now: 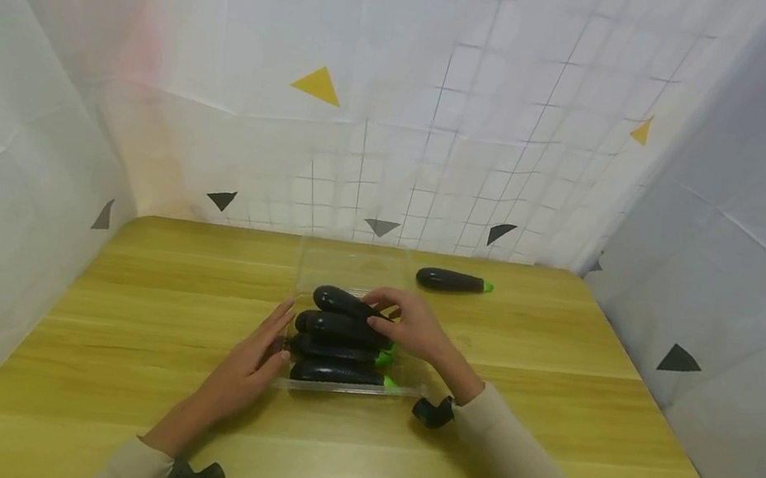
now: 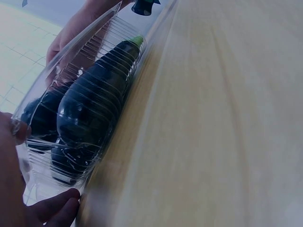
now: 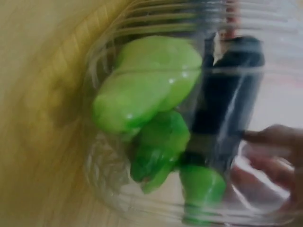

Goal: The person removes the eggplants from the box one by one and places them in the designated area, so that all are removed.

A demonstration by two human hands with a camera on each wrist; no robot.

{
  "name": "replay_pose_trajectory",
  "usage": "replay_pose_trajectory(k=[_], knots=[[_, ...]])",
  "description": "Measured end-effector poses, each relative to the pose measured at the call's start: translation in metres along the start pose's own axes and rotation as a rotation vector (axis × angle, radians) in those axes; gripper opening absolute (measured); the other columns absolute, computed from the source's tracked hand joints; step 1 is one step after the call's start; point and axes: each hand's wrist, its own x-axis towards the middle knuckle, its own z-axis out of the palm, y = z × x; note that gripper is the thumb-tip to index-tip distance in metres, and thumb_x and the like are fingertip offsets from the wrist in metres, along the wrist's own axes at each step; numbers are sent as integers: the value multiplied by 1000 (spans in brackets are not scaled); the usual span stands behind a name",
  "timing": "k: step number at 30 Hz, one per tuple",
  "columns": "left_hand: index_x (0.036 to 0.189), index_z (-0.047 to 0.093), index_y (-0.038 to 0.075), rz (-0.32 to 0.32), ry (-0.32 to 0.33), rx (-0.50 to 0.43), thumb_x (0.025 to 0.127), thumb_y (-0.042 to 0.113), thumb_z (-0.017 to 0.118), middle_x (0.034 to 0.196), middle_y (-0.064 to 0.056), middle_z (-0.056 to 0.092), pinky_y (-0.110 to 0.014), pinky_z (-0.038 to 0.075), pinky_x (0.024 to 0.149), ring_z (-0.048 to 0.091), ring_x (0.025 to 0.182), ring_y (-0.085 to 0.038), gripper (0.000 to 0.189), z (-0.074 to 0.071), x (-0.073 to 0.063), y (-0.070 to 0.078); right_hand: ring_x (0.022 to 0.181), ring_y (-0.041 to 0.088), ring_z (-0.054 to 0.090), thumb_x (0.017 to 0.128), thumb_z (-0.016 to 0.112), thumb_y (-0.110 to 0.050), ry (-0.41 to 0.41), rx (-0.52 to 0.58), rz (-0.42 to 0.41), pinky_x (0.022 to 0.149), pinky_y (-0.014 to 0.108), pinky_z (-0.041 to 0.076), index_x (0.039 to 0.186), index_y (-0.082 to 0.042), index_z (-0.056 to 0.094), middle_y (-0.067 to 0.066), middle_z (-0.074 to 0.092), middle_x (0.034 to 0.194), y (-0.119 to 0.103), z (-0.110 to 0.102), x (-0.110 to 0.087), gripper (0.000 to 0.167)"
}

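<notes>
1. Head view: the top eggplant lies in the clear plastic box, at the far side of the group, wide end to the left.
2. Handling, as judged: fairly light, firm, with glossy skin likely to slip or roll. Best hold is across the body, thumb and fingers on opposite sides.
3. Right hand pinches it toward the narrow end, so the wide end may dip.
4. Other eggplants lie nearer; green caps show through the wall in the blurred right wrist view.
5. Box appears thin and ribbed, probably easily flexed. Left hand rests against its left end, fingers extended. Lid lies folded back behind.
6. Loose eggplant lies on the table, beyond the box, rightward.
</notes>
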Motion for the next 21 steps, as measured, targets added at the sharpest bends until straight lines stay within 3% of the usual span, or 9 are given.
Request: replay_pose_trajectory(k=[11,21], knots=[[163,30,3,19,8,3,108,14,54,172,-9,20,-23,15,120,24,153,-29,62,0,1,-1,104,27,73,95,76,-3,-16,76,-39,90,39,59,123,-3,70,10,70,123,4,1,0,29],[165,29,8,12,8,5,108,15,54,171,-9,20,-23,16,120,25,153,-29,62,1,0,1,111,30,69,96,75,-2,28,120,-20,92,42,58,127,-3,69,10,69,127,6,3,-5,32]])
